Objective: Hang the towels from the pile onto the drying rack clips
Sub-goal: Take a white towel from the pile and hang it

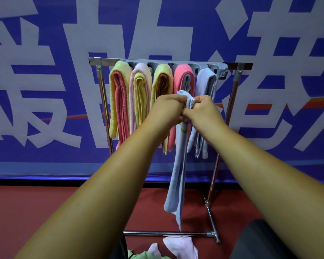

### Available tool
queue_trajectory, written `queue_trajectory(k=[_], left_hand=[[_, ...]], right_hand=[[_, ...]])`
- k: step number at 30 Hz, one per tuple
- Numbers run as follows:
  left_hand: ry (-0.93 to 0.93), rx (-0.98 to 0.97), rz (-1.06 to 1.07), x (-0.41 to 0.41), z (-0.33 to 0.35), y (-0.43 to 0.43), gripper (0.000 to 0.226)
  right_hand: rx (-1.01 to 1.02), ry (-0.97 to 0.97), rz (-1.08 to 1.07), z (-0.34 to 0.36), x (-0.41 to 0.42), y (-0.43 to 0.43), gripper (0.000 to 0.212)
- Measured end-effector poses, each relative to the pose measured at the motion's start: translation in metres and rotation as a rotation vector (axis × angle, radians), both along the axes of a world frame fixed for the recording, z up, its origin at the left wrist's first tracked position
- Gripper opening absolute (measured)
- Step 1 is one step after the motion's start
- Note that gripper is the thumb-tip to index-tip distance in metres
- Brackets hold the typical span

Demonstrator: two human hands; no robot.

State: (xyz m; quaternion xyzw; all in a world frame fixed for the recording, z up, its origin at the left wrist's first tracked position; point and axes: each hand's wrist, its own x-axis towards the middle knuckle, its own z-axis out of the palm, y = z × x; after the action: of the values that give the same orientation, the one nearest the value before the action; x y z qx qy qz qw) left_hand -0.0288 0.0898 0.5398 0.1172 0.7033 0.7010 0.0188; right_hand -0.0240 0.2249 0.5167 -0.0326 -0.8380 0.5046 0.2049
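Observation:
A light blue towel (176,184) hangs down from both my hands in front of the drying rack (238,66). My left hand (166,111) and my right hand (204,113) grip its bunched top end together, fingers curled round the cloth. Behind them, several folded towels hang from the grey clip bar (176,64): yellow with pink (119,101), pale pink with yellow (139,98), yellow with brown (162,81), pink (182,77) and light blue (206,81). The pile of towels (178,247), pale pink and green, lies at the bottom edge.
The rack stands on a red floor (45,212) against a blue banner wall with large white characters (45,90). Its metal base bar (166,233) runs low near the pile. A dark object (254,240) sits at the lower right.

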Motion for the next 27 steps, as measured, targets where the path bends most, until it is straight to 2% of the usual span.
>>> queue_trajectory(k=[4,8,11,14,18,22,25,27], left_hand=[[0.054,0.01,0.066,0.0,-0.003,-0.007,0.03],[0.148,-0.068,0.199,-0.017,-0.019,-0.024,0.037],[0.006,-0.073,-0.032,-0.029,-0.033,-0.036,0.068],[-0.093,-0.089,-0.327,-0.026,-0.05,-0.046,0.047],[-0.129,-0.106,-0.44,-0.019,-0.076,-0.046,0.028],[-0.164,-0.055,-0.477,-0.012,-0.087,-0.043,0.035],[-0.14,0.099,-0.486,-0.008,-0.085,-0.042,0.036],[-0.122,0.18,-0.466,-0.008,-0.079,-0.042,0.039]], right_hand=[[-0.029,0.059,-0.045,-0.001,-0.004,0.002,0.01],[-0.382,0.013,0.1,0.004,-0.007,0.003,0.006],[-0.652,-0.006,0.243,0.013,-0.002,0.005,0.011],[-0.772,0.007,0.267,0.021,-0.001,0.009,0.023],[-0.916,0.017,0.299,0.027,-0.004,0.018,0.034],[-1.01,0.006,0.301,0.023,-0.011,0.022,0.037],[-1.05,-0.023,0.278,0.011,-0.012,0.023,0.035],[-1.045,-0.122,0.298,-0.002,-0.005,0.022,0.038]])
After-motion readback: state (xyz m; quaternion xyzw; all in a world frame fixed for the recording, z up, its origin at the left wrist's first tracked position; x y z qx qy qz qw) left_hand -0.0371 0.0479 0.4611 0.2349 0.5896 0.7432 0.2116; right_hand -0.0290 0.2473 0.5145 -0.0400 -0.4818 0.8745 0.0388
